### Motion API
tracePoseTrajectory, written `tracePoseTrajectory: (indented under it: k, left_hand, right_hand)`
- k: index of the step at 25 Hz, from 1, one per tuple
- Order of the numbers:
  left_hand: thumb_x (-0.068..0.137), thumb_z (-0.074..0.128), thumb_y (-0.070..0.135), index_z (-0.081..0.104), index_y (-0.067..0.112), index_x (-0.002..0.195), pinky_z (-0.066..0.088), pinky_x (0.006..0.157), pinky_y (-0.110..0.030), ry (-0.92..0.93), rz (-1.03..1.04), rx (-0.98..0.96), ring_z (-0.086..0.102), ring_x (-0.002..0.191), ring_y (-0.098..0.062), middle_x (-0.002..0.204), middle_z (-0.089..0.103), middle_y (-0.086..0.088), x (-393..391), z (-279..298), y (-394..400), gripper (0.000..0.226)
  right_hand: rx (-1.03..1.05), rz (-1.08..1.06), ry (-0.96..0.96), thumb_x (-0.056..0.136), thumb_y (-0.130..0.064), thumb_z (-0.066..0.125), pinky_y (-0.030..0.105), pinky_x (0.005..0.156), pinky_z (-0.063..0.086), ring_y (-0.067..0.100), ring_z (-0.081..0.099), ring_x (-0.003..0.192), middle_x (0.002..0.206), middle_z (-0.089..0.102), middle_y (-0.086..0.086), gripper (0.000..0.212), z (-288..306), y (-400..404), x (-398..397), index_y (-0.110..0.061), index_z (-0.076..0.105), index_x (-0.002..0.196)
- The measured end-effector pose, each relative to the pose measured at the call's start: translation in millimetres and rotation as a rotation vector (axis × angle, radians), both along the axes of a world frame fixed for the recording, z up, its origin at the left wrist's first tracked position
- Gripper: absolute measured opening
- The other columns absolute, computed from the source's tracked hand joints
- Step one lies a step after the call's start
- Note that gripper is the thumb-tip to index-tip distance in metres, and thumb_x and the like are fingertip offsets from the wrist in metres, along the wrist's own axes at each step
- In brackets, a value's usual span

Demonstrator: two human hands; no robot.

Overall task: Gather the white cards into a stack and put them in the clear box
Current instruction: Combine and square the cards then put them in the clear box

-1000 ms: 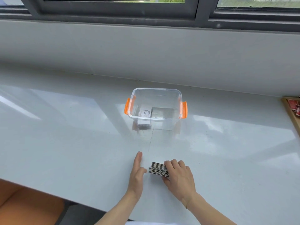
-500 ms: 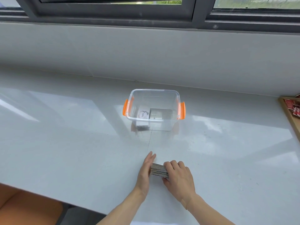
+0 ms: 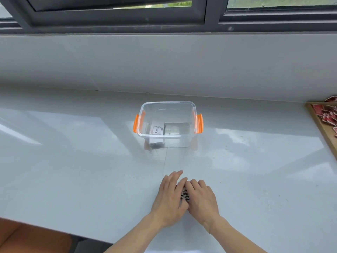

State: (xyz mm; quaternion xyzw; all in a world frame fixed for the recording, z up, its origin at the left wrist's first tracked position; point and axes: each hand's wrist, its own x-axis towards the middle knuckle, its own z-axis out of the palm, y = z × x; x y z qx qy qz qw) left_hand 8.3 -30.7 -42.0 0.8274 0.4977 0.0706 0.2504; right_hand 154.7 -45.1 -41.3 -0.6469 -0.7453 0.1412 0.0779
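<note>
This looks like an indoor room in a home or office, with a workplace set up right at a window. A long, glossy pale-grey counter (image 3: pixel 73 161) runs below a plain grey wall, which is topped by dark grey metal window frames (image 3: pixel 116 17) with greenery outside. At the right edge sits a shallow wooden tray (image 3: pixel 318 123) holding red-patterned packets (image 3: pixel 328 114).

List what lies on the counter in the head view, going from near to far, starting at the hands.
Left hand and right hand closed around the stack of cards → bare white counter → clear box with orange latches, cards already inside → wall under the window.
</note>
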Motion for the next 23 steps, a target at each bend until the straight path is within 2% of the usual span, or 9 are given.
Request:
tracePoseTrajectory:
  k: [3, 5, 7, 9, 12, 16, 18, 20, 23]
  left_hand:
    - [0.084, 0.028, 0.037, 0.011, 0.014, 0.151, 0.003, 0.121, -0.034, 0.155, -0.109, 0.061, 0.013, 0.145, -0.021, 0.157, 0.023, 0.0, 1, 0, 1, 0.072]
    - [0.084, 0.029, 0.036, 0.008, 0.014, 0.152, 0.014, 0.12, -0.035, 0.233, -0.139, 0.102, 0.024, 0.138, -0.023, 0.15, 0.032, -0.001, 0, -3, 4, 0.074]
    - [0.084, 0.033, 0.034, 0.006, 0.015, 0.152, 0.022, 0.118, -0.034, 0.235, -0.12, 0.103, 0.028, 0.136, -0.024, 0.146, 0.036, -0.002, 1, -5, 3, 0.075]
    - [0.083, 0.035, 0.033, 0.009, 0.015, 0.152, 0.03, 0.114, -0.032, 0.225, -0.096, 0.097, 0.031, 0.135, -0.024, 0.143, 0.039, -0.002, 2, -7, 1, 0.076]
    - [0.083, 0.033, 0.033, 0.012, 0.016, 0.151, 0.034, 0.111, -0.031, 0.227, -0.091, 0.119, 0.034, 0.132, -0.024, 0.14, 0.042, -0.001, 2, -9, 1, 0.074]
    - [0.083, 0.035, 0.032, 0.013, 0.016, 0.151, 0.038, 0.107, -0.031, 0.212, -0.085, 0.103, 0.034, 0.131, -0.023, 0.139, 0.043, -0.001, 2, -8, 0, 0.073]
    - [0.083, 0.036, 0.032, 0.014, 0.016, 0.151, 0.04, 0.106, -0.031, 0.22, -0.071, 0.082, 0.033, 0.131, -0.023, 0.14, 0.041, -0.001, 3, -7, -1, 0.073]
    - [0.082, 0.038, 0.031, 0.016, 0.016, 0.15, 0.042, 0.104, -0.032, 0.222, -0.048, 0.069, 0.034, 0.131, -0.023, 0.139, 0.042, -0.001, 3, -6, -1, 0.073]
    - [0.08, 0.042, 0.029, 0.024, 0.013, 0.148, 0.047, 0.099, -0.033, 0.221, -0.053, 0.09, 0.042, 0.126, -0.026, 0.134, 0.049, -0.004, 4, -3, -2, 0.072]
  right_hand:
    - [-0.048, -0.035, 0.044, 0.057, -0.021, 0.074, 0.031, 0.051, 0.046, 0.021, 0.054, 0.069, 0.079, 0.059, -0.007, 0.036, 3, 0, 0, -0.02, 0.061, 0.09]
    - [-0.113, -0.073, 0.145, 0.065, -0.023, 0.069, 0.032, 0.064, 0.049, 0.02, 0.055, 0.088, 0.103, 0.059, -0.009, 0.045, 4, -1, 4, -0.022, 0.058, 0.108]
    - [-0.249, -0.15, 0.412, 0.065, -0.022, 0.066, 0.025, 0.081, 0.046, 0.007, 0.046, 0.113, 0.129, 0.044, -0.019, 0.073, 2, -8, 19, -0.034, 0.041, 0.133]
    - [-0.429, -0.346, 0.882, 0.062, -0.014, 0.062, 0.021, 0.096, 0.038, -0.009, 0.034, 0.125, 0.138, 0.034, -0.026, 0.095, 5, -20, 37, -0.044, 0.022, 0.143]
    - [-0.268, -0.717, 1.238, 0.071, 0.0, 0.05, 0.035, 0.115, 0.026, -0.009, 0.031, 0.133, 0.145, 0.039, -0.02, 0.089, 9, -37, 57, -0.041, 0.024, 0.145]
    - [-0.254, -0.857, 1.212, 0.077, 0.018, 0.04, 0.037, 0.119, 0.021, 0.006, 0.02, 0.142, 0.153, 0.023, -0.022, 0.093, 14, -48, 38, -0.039, 0.019, 0.148]
    - [-0.339, -0.761, 1.214, 0.074, 0.015, 0.044, 0.019, 0.108, 0.033, -0.01, 0.026, 0.135, 0.151, 0.025, -0.022, 0.093, 13, -48, 17, -0.036, 0.019, 0.147]
    - [-0.414, -0.7, 1.252, 0.068, 0.006, 0.048, 0.004, 0.085, 0.041, -0.026, 0.038, 0.113, 0.142, 0.035, -0.027, 0.092, 14, -46, 3, -0.036, 0.022, 0.146]
    - [-0.312, -0.803, 1.261, 0.078, 0.012, 0.045, 0.022, 0.106, 0.034, -0.012, 0.03, 0.128, 0.151, 0.026, -0.023, 0.088, 12, -42, 1, -0.034, 0.02, 0.148]
